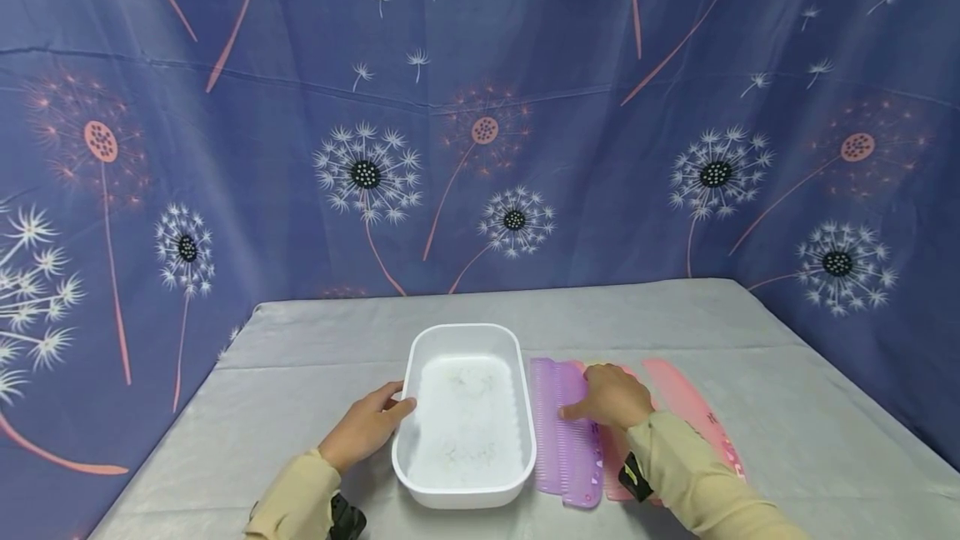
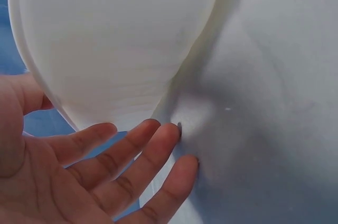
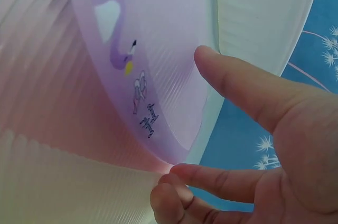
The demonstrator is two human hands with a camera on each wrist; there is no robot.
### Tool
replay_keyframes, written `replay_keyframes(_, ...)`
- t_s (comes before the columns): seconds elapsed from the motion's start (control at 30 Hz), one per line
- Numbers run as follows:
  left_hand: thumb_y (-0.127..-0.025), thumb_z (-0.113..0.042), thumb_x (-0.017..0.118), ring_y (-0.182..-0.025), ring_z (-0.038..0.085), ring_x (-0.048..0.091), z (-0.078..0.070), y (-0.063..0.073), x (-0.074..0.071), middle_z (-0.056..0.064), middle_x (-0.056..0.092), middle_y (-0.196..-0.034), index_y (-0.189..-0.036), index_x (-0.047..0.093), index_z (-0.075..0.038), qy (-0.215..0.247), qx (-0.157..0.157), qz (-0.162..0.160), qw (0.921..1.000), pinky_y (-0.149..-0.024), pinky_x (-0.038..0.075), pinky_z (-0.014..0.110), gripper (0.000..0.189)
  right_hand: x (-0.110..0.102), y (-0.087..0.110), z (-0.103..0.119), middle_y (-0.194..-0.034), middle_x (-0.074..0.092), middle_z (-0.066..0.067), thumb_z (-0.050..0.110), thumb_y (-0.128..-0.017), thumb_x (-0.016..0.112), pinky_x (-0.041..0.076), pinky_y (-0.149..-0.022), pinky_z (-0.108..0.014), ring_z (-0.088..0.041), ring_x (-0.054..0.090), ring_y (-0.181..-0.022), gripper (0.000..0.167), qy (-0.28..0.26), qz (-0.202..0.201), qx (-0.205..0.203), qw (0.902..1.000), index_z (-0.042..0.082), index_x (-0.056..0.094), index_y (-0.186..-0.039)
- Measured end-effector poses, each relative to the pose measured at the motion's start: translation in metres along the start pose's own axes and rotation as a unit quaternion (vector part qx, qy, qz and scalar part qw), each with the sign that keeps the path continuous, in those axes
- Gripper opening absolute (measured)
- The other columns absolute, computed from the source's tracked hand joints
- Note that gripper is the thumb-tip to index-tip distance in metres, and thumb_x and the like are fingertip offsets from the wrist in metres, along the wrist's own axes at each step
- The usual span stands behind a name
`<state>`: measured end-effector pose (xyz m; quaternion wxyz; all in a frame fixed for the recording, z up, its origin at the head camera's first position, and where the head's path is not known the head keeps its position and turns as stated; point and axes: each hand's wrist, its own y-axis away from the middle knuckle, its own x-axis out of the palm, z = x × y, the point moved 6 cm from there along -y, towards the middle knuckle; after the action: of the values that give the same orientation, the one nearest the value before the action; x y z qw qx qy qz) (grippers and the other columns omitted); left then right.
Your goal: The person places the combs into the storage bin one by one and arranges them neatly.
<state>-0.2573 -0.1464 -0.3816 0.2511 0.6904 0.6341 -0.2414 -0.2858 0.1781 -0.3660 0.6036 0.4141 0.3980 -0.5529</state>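
Note:
A white plastic tub (image 1: 467, 492) stands mid-table, its inside bare. My left hand (image 1: 371, 423) is at its left wall, thumb over the rim and fingers outside. The left wrist view shows the fingertips (image 2: 108, 129) of this hand right at the wall. Right of the tub lie two purple combs (image 1: 581, 461) side by side. My right hand (image 1: 617, 397) spans the right-hand one, thumb at its toothed edge, fingers near its far end. In the right wrist view that purple comb (image 3: 119, 49) bears a printed flamingo; thumb and index finger stand apart beside it.
A pink comb (image 1: 615, 473) lies partly under my right hand and sleeve. Another pink comb (image 1: 686, 398) with printed marks lies further right. Grey cloth (image 1: 300, 340) covers the table, and a blue dandelion-print curtain (image 1: 585, 148) hangs behind and at both sides.

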Motion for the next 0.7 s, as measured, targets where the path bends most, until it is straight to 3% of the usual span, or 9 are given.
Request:
replay_keyframes(0.1,-0.103,-0.027,0.057,-0.090,0.022,0.063,0.0004,0.0000,0.0005,0.009,0.069,-0.103,-0.140,0.057,0.001,-0.002,-0.001,0.002,1.0000,-0.084,0.050,0.046,0.047,0.0000,-0.0002,0.0003,-0.103,0.065,-0.017,0.041,-0.069,0.092,0.052,-0.075,-0.051,-0.029,0.061,-0.089,0.072,0.002,-0.002,0.002,1.0000,-0.010,0.066,-0.112)
replay_keyframes(0.33,-0.103,-0.028,0.057,-0.091,0.022,0.063,0.0005,-0.0008,0.0006,0.008,0.069,-0.103,-0.141,0.057,0.000,0.000,0.000,0.005,1.0000,-0.085,0.050,0.046,0.047,0.0037,0.0010,0.0009,-0.092,0.053,-0.013,0.038,-0.066,0.093,0.047,-0.066,-0.043,-0.027,0.052,-0.075,0.054,-0.020,0.007,0.012,0.9997,-0.001,0.062,-0.087)
replay_keyframes(0.6,-0.103,-0.029,0.057,-0.089,0.021,0.062,0.0035,-0.0023,0.0024,0.007,0.068,-0.102,-0.141,0.057,-0.001,0.002,-0.002,0.006,1.0000,-0.081,0.051,0.044,0.047,0.0048,0.0012,0.0033,-0.094,0.050,-0.015,0.037,-0.064,0.095,0.048,-0.066,-0.045,-0.027,0.053,-0.077,0.059,-0.017,0.002,0.026,0.9995,-0.004,0.065,-0.093)
replay_keyframes(0.7,-0.103,-0.029,0.057,-0.089,0.021,0.063,0.0040,-0.0023,0.0033,0.007,0.069,-0.103,-0.140,0.057,-0.001,0.003,-0.001,0.005,1.0000,-0.082,0.051,0.045,0.047,0.0053,0.0014,0.0039,-0.094,0.049,-0.015,0.036,-0.063,0.095,0.048,-0.066,-0.044,-0.027,0.053,-0.076,0.056,-0.018,0.003,0.035,0.9992,-0.003,0.064,-0.089)
